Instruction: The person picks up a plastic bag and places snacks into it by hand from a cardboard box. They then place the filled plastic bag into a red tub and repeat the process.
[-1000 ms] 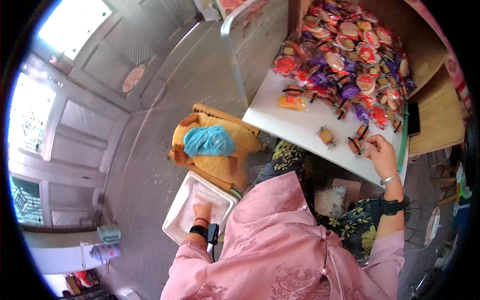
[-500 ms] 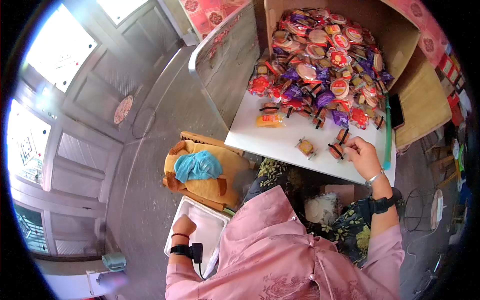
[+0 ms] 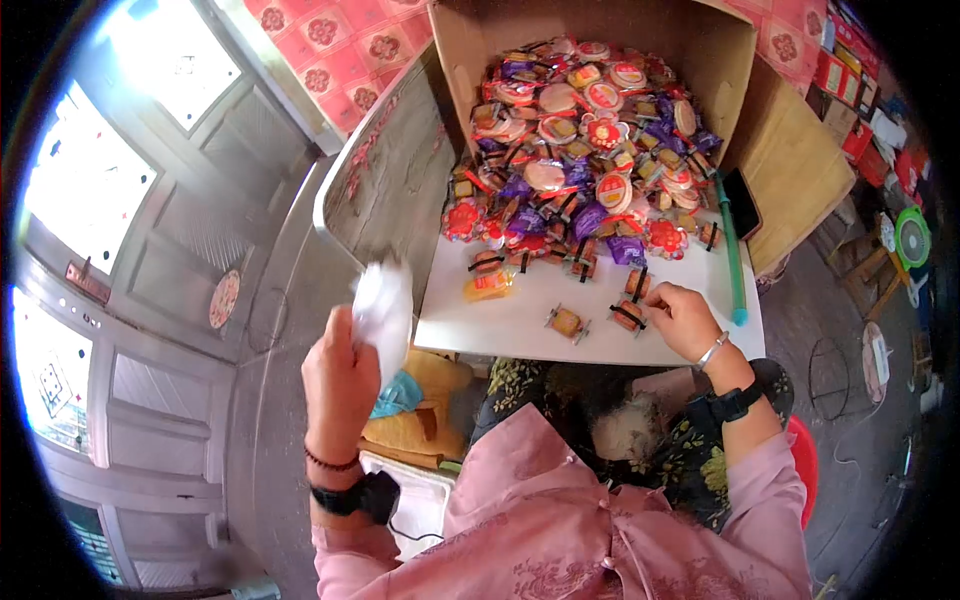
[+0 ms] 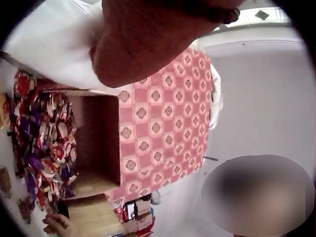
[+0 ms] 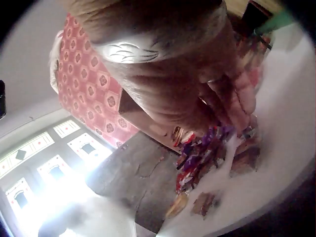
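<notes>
My left hand [image 3: 338, 378] is raised beside the table and grips a thin white plastic bag [image 3: 385, 315], blurred by motion. In the left wrist view the bag [image 4: 54, 44] spreads pale and see-through past the hand. Low over the white tabletop, my right hand [image 3: 685, 320] has its thumb and fingertips pinched at the end of a wrapped snack [image 3: 628, 316] with a black band. The right wrist view has that snack [image 5: 245, 159] just under the fingertips. Another wrapped snack [image 3: 567, 321] and a yellow packet [image 3: 488, 285] lie nearby.
A heap of wrapped snacks [image 3: 600, 130] spills from a cardboard box [image 3: 745, 60] onto the table [image 3: 450, 330]. A green stick [image 3: 733, 260] and a dark phone [image 3: 742, 203] lie at the right. Below left are a white tub [image 3: 425, 490] and a blue cloth [image 3: 397, 393].
My left hand has come up out of the white tub, now with the plastic bag. The right hand stays at the same snack. The head view has turned toward the box.
</notes>
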Demonstrator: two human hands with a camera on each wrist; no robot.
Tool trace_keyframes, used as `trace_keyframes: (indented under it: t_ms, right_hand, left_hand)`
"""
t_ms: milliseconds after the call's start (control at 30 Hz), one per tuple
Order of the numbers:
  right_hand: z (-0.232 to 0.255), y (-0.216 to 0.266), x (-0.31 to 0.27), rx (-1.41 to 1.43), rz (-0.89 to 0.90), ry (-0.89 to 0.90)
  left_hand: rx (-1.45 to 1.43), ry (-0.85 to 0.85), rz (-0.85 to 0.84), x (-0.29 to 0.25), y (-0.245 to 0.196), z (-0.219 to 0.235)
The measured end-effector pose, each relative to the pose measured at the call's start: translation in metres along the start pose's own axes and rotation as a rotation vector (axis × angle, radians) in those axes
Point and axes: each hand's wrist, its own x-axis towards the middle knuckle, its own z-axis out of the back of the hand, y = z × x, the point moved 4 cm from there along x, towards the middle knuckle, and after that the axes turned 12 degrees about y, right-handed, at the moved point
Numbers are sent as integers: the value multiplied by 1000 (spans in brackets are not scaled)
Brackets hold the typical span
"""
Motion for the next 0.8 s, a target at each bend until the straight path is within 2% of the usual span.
trace_keyframes:
  t_ms: [67,133,233,267,367,433,467,533,600,667,800]
  right_hand:
    - [1,5,-1,-31,-6,14]
    - [1,9,-2,-17,-38,18]
    - [-1,6,-1,-101,37,-15]
    - [-1,4,-2,-104,33,-23]
    - [-4,-2,-2,-139,43,23]
    - [-4,-3,-4,-152,36,25]
    - [-5,-3,-4,-164,32,36]
    - [-5,-4,-4,-173,25,46]
    - [-7,-5,-4,-181,42,53]
    - [-7,-4,-3,-198,43,62]
    - [-11,-3,0,-264,51,68]
  left_hand:
    - [51,-256,-146,22,-22,-13]
    - [141,-425,-311,43,-39,-32]
    - [348,-314,-322,76,-44,-86]
    - [393,-266,-284,89,-29,-117]
    - [428,-220,-306,97,6,-187]
    - [300,75,-51,98,28,-218]
    - [299,76,-58,96,25,-224]
    - [229,133,47,93,18,-238]
    - [254,113,22,94,11,-249]
    - [71,121,-142,95,-7,-251]
    - [105,158,-256,95,-25,-262]
